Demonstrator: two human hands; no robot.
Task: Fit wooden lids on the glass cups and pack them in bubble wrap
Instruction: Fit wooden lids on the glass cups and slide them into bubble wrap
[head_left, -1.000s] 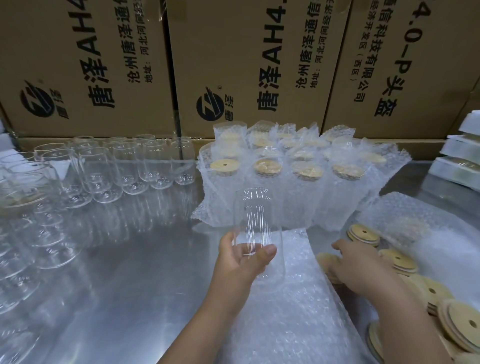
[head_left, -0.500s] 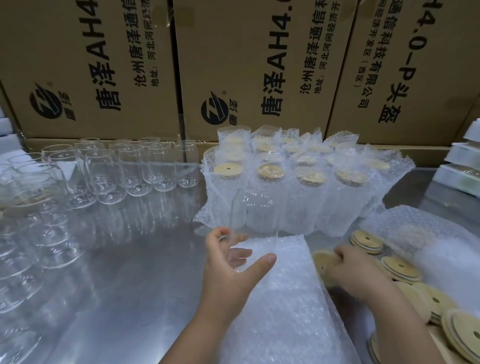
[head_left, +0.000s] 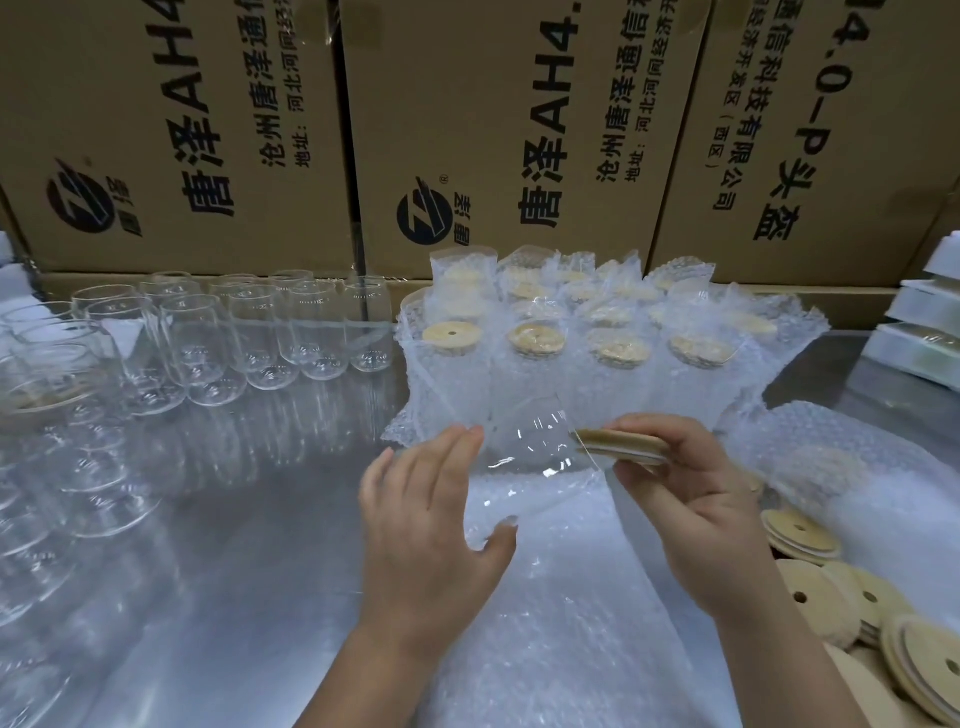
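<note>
My left hand (head_left: 431, 525) holds a clear glass cup (head_left: 524, 441) tilted on its side, mouth pointing right, above a bubble wrap sheet (head_left: 561, 613). My right hand (head_left: 691, 499) pinches a round wooden lid (head_left: 621, 445) edge-on right at the cup's mouth. Loose wooden lids (head_left: 810, 592) lie at the lower right. Several wrapped, lidded cups (head_left: 571, 353) stand behind my hands.
Bare glass cups (head_left: 249, 338) stand in rows at the left on the steel table (head_left: 234, 519). Cardboard boxes (head_left: 467, 130) form a wall at the back. More bubble wrap (head_left: 857, 467) lies right, and white stacked items (head_left: 930, 322) sit at the far right edge.
The cup has tipped from upright onto its side in my left hand. My right hand rose from the lid pile with one lid and brought it to the cup's mouth.
</note>
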